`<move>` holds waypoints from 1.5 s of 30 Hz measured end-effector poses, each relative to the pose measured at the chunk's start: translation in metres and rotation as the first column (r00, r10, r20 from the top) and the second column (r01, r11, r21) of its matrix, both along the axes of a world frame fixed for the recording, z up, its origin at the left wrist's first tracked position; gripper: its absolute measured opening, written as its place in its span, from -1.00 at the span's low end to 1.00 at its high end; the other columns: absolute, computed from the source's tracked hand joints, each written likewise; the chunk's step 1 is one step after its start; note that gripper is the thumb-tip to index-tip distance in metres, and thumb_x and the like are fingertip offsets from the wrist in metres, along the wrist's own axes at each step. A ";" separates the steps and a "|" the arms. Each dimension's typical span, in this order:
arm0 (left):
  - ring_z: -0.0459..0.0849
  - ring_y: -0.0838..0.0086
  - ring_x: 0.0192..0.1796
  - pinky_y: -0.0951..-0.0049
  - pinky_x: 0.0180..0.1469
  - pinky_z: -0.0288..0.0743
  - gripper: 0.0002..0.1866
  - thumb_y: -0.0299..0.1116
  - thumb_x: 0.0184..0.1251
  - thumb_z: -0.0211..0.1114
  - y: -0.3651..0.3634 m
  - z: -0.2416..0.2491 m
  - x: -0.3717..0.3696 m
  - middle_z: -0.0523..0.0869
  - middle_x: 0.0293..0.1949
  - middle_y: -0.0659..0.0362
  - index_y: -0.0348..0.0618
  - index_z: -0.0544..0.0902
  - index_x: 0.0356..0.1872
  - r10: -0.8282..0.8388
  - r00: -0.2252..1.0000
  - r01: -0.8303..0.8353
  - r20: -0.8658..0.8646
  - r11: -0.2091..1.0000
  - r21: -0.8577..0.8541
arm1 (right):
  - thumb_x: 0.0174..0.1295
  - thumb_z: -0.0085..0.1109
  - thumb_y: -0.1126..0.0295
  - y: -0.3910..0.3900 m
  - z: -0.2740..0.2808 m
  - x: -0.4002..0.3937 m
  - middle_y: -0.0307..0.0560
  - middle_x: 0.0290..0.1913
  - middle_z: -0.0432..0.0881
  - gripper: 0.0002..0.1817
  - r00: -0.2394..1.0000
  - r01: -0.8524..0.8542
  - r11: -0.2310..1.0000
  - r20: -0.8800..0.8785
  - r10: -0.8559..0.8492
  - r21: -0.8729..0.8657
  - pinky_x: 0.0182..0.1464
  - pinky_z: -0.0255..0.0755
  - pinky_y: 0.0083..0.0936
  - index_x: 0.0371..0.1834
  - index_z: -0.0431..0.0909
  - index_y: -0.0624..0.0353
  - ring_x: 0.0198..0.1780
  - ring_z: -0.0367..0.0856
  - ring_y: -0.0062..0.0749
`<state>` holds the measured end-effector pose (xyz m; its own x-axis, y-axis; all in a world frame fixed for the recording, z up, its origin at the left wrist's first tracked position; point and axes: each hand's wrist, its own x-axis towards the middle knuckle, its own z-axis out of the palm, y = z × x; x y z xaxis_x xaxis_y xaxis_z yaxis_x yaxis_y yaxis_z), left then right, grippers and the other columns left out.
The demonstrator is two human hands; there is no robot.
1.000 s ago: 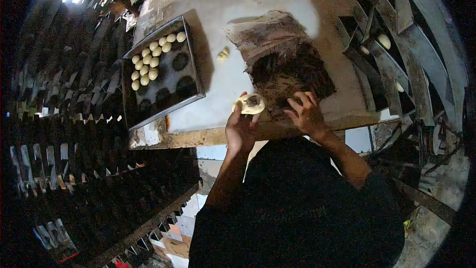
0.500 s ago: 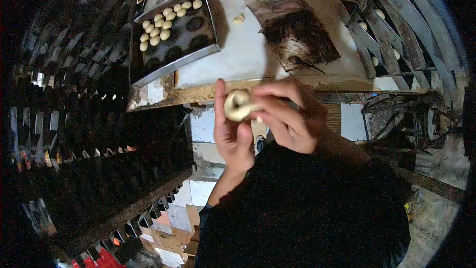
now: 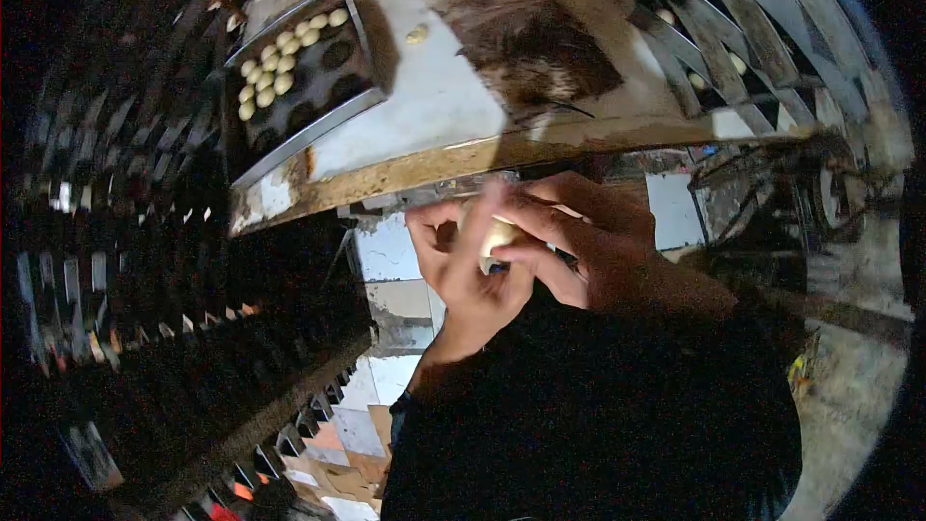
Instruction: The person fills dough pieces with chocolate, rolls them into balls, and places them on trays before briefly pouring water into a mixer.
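We see both hands at work just on the near side of the table edge. Left hand curls round a pale piece, soft-looking; right hand has its fingertips closed on it from the other side. Fingers hide most of it; we cannot tell its shape or what is inside. Our judgement: too hard a pinch could tear it or squeeze it lopsided, and a slip would send it to the floor or onto the black clothing, since no tabletop lies under it. Around: metal tray with pale balls to the left, small pale scraps beside it, dark brown mass mid-table, stacked metal trays to the right. In the way: the tray's raised wall, which a low wrist could knock.
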<state>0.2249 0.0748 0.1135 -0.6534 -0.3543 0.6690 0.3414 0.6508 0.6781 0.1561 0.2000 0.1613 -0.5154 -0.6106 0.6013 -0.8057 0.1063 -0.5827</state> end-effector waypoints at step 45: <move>0.37 0.62 -0.56 0.59 -0.53 0.21 -0.60 -0.46 -0.06 0.57 0.279 0.177 -0.315 0.49 -0.53 0.25 -0.16 0.64 -0.14 -0.928 0.353 0.918 -0.119 0.318 0.237 | 0.42 -0.14 0.03 0.391 0.292 -0.366 -0.01 -0.02 0.55 -0.52 0.887 0.461 0.720 -0.246 -0.391 0.518 0.10 0.40 -0.48 -0.01 0.50 0.28 -0.01 0.57 -0.32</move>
<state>-0.0900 0.3534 0.2909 -0.6772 0.3644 0.6393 0.5947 -0.2405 0.7671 -0.2094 0.5908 0.4538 -0.7537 -0.5832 0.3029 -0.6511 0.7253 -0.2237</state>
